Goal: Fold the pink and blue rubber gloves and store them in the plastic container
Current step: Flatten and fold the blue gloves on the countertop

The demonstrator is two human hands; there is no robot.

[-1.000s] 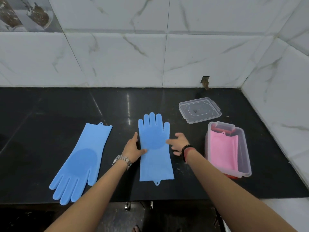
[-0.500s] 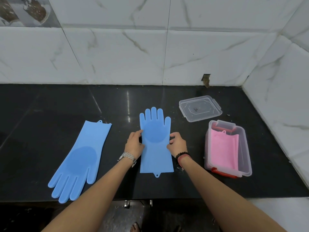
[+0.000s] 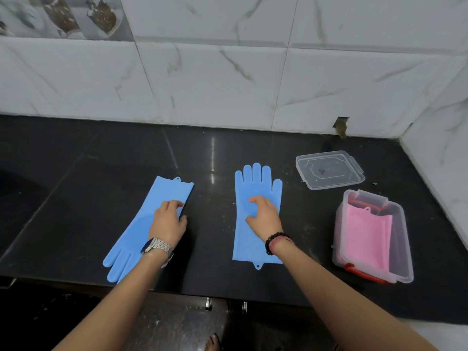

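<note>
Left hand [image 3: 168, 224] and right hand [image 3: 263, 215] each press, fingers curled, on one of two blue rubber gloves [image 3: 257, 198] at mid-frame. One folded pink rubber glove [image 3: 367, 239] sits in one clear plastic container [image 3: 402, 239] at right.

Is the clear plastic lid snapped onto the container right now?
No, the clear plastic lid lies on the black counter behind the open container.

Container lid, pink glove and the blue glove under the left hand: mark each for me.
Container lid [image 3: 329, 169]: head view, centre of its flat panel.
Pink glove [image 3: 367, 236]: head view, middle of the folded cuff.
Left blue glove [image 3: 167, 191]: head view, cuff above the left hand.
</note>
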